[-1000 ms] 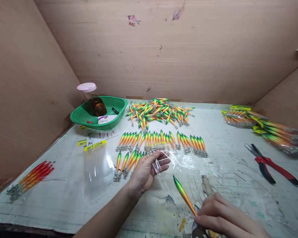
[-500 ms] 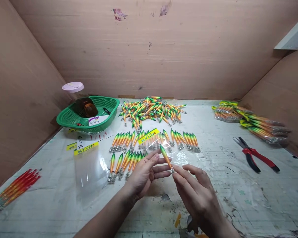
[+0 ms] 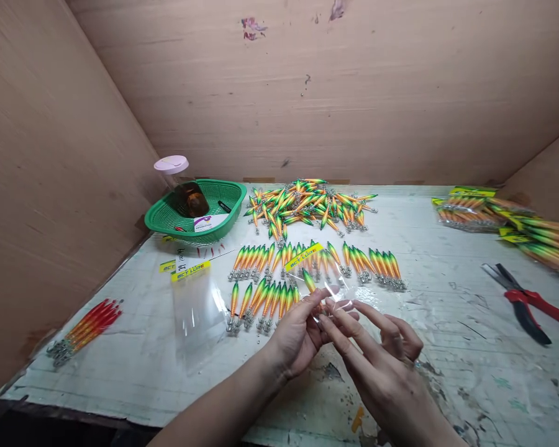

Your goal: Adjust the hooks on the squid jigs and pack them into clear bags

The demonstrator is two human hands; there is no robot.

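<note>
My left hand [image 3: 298, 332] pinches the open end of a clear plastic bag [image 3: 314, 273] with a yellow header label. My right hand [image 3: 377, 360] meets it at the fingertips, pinching the tail of a green-orange fishing lure [image 3: 310, 282] that is partly inside the bag. Just beyond the hands lie two rows of the same lures [image 3: 317, 261], laid side by side. Behind the rows is a loose heap of lures [image 3: 307, 205].
A green basket [image 3: 168, 217] with a brown jar stands at back left. Empty labelled bags [image 3: 195, 298] lie to the left, red lures [image 3: 86, 326] at the far left edge. Packed bags [image 3: 503, 220] and red-handled pliers [image 3: 526, 301] lie on the right. Board walls enclose the table.
My right hand brought the lure from the near table edge up to the bag and slid it into the opening. The lure now sits deeper in the bag than half a second ago.
</note>
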